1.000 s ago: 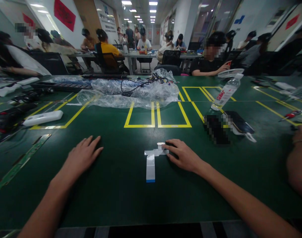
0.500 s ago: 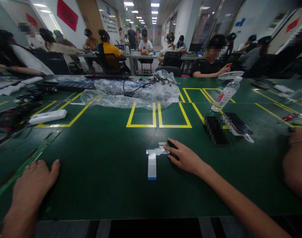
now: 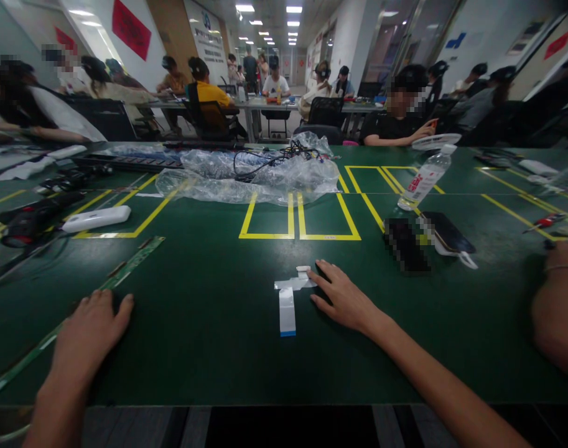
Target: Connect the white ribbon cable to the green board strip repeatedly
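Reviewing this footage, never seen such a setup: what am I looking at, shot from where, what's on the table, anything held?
There's no machine here, just a person's two bare hands. Every picture comes from one camera worn on that person's head, looking forward and down. On the green table, the left hand lies over a long circuit board; whether it grips it, I can't tell. The right hand is open, its fingertips at a white flat cable with a blue end. Farther off are crumpled clear plastic and a bottle. The arm at the right edge is another person's.
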